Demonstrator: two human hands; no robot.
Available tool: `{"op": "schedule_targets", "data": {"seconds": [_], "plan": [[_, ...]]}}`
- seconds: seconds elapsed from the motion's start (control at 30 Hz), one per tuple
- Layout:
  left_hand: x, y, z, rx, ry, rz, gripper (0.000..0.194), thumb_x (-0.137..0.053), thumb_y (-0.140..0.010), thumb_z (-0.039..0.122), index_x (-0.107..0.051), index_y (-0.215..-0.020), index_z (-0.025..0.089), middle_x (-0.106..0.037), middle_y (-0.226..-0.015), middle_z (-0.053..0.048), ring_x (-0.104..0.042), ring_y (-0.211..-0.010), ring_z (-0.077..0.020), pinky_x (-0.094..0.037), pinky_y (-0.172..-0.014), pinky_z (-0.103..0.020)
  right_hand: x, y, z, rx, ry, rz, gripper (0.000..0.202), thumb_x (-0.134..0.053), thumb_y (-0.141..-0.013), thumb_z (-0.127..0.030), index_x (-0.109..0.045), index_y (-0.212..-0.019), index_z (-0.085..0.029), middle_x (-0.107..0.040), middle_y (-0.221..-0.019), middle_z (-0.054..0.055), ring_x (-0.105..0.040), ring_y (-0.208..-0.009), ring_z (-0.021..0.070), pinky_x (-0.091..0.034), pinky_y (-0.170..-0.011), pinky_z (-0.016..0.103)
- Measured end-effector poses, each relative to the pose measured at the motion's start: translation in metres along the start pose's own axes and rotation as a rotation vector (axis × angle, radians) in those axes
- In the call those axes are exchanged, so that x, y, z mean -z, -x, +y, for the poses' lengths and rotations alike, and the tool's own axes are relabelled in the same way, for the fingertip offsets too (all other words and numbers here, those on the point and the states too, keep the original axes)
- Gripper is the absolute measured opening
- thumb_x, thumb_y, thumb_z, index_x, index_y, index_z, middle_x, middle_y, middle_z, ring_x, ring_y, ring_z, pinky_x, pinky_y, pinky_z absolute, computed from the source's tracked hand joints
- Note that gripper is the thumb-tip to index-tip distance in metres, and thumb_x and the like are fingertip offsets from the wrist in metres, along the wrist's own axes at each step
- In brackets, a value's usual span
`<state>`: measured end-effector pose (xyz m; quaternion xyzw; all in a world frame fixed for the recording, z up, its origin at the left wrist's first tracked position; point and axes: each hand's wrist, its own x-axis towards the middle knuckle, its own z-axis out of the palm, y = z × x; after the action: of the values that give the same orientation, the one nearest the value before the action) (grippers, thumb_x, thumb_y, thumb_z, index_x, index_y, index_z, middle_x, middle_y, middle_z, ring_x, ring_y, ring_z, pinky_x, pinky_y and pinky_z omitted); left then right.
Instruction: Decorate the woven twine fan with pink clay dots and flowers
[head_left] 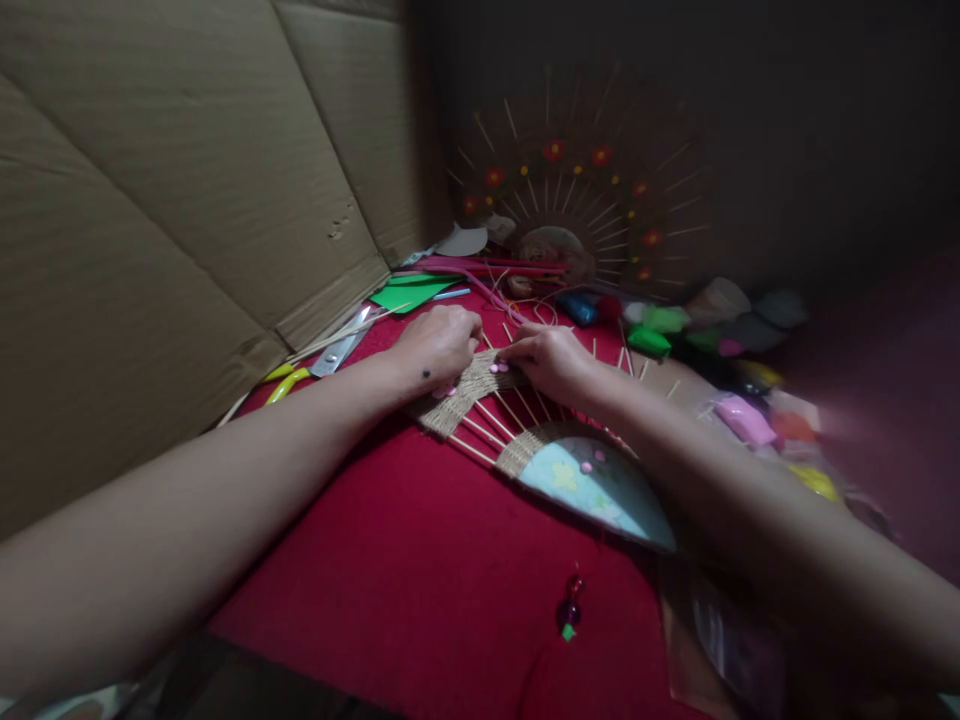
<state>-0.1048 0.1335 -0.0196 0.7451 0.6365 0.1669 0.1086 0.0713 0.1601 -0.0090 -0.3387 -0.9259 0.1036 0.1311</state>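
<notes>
A half-round fan made of thin sticks lies on the red mat [420, 560]. Its outer band [450, 410] is woven from tan twine, and its inner part is a light blue panel [555, 475] with a yellow flower shape. Small pink pieces [499, 368] sit on the twine band, and two more pink pieces [592, 460] are on the panel. My left hand [442, 345] rests at the band's upper edge with its fingers curled against it. Beside it, my right hand [555, 360] has fingers pinched at the band, close to the pink pieces; its fingertips are partly hidden.
A cardboard wall [187, 170] rises on the left. Near it lie yellow-handled scissors [341, 345] and green sheets [416, 292]. Colourful packets [742, 418] spread along the right. Behind stands a larger stick fan [555, 150] with red flowers. A beaded piece [573, 600] lies in front.
</notes>
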Motion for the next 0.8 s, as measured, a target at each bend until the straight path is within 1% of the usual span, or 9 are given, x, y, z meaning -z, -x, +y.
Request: {"op": "schedule_targets", "data": {"seconds": [0.13, 0.33, 0.43, 0.53, 0.6, 0.7, 0.73, 0.77, 0.8], "plan": [[0.000, 0.000, 0.001, 0.008, -0.039, 0.025, 0.021, -0.051, -0.080, 0.020, -0.069, -0.089, 0.015, -0.070, -0.088, -0.009, -0.062, -0.086, -0.0202, -0.045, -0.078, -0.030, -0.001, 0.002, 0.001, 0.033, 0.029, -0.012, 0.023, -0.057, -0.082, -0.008, -0.078, -0.087, -0.017, -0.062, -0.077, 0.007, -0.055, -0.071, 0.0150, -0.041, -0.068, 0.027], [-0.001, -0.002, -0.001, 0.009, -0.060, 0.038, 0.023, -0.049, -0.082, 0.022, -0.069, -0.090, 0.015, -0.071, -0.087, -0.009, -0.063, -0.085, -0.0205, -0.045, -0.079, -0.030, 0.000, 0.003, 0.001, 0.043, 0.045, -0.002, 0.023, -0.056, -0.084, -0.011, -0.076, -0.095, -0.016, -0.065, -0.082, 0.008, -0.058, -0.073, 0.0157, -0.042, -0.068, 0.027], [-0.002, -0.003, -0.003, 0.004, -0.067, 0.032, 0.024, -0.048, -0.082, 0.022, -0.070, -0.089, 0.015, -0.070, -0.085, -0.010, -0.063, -0.082, -0.0211, -0.045, -0.076, -0.032, 0.000, 0.003, 0.000, 0.038, 0.050, 0.003, 0.024, -0.055, -0.084, -0.010, -0.075, -0.096, -0.016, -0.066, -0.085, 0.008, -0.060, -0.075, 0.0166, -0.044, -0.070, 0.027], [-0.004, -0.004, -0.004, -0.001, -0.070, 0.027, 0.025, -0.046, -0.082, 0.022, -0.070, -0.089, 0.015, -0.070, -0.084, -0.011, -0.063, -0.080, -0.0213, -0.044, -0.073, -0.032, 0.004, 0.003, -0.004, 0.030, 0.051, 0.024, 0.029, -0.053, -0.083, -0.006, -0.073, -0.100, -0.016, -0.068, -0.091, 0.009, -0.061, -0.082, 0.0174, -0.045, -0.075, 0.027], [-0.004, -0.003, -0.004, -0.005, -0.066, 0.027, 0.025, -0.046, -0.082, 0.022, -0.070, -0.089, 0.015, -0.070, -0.084, -0.011, -0.062, -0.080, -0.0211, -0.044, -0.072, -0.032, 0.012, 0.007, -0.005, 0.018, 0.053, 0.063, 0.028, -0.054, -0.081, -0.005, -0.073, -0.099, -0.014, -0.068, -0.093, 0.009, -0.061, -0.082, 0.0169, -0.045, -0.075, 0.027], [-0.003, -0.003, -0.004, -0.012, -0.046, 0.024, 0.023, -0.048, -0.080, 0.021, -0.070, -0.089, 0.015, -0.070, -0.084, -0.010, -0.062, -0.082, -0.0209, -0.044, -0.073, -0.031, 0.032, 0.022, -0.005, -0.024, 0.067, 0.119, 0.017, -0.058, -0.078, -0.008, -0.073, -0.085, -0.013, -0.067, -0.083, 0.007, -0.060, -0.073, 0.0148, -0.044, -0.068, 0.025], [-0.003, -0.003, -0.004, -0.015, -0.035, 0.020, 0.023, -0.049, -0.080, 0.020, -0.070, -0.089, 0.015, -0.069, -0.083, -0.010, -0.061, -0.082, -0.0208, -0.044, -0.073, -0.031, 0.040, 0.029, -0.005, -0.037, 0.062, 0.118, 0.015, -0.058, -0.077, -0.008, -0.072, -0.079, -0.013, -0.066, -0.080, 0.006, -0.059, -0.071, 0.0137, -0.043, -0.066, 0.024], [-0.003, -0.003, -0.004, -0.019, -0.019, 0.014, 0.022, -0.050, -0.079, 0.020, -0.070, -0.088, 0.015, -0.069, -0.082, -0.010, -0.061, -0.082, -0.0208, -0.043, -0.073, -0.031, 0.049, 0.038, -0.005, -0.059, 0.056, 0.088, 0.013, -0.058, -0.077, -0.009, -0.070, -0.075, -0.014, -0.066, -0.077, 0.004, -0.059, -0.068, 0.0127, -0.043, -0.064, 0.023], [-0.002, -0.003, -0.004, -0.024, -0.004, 0.006, 0.022, -0.050, -0.079, 0.019, -0.070, -0.088, 0.015, -0.069, -0.081, -0.010, -0.061, -0.081, -0.0207, -0.043, -0.073, -0.031, 0.056, 0.047, -0.005, -0.081, 0.046, 0.003, 0.011, -0.059, -0.077, -0.012, -0.070, -0.074, -0.015, -0.066, -0.075, 0.003, -0.058, -0.066, 0.0120, -0.042, -0.062, 0.023]]}}
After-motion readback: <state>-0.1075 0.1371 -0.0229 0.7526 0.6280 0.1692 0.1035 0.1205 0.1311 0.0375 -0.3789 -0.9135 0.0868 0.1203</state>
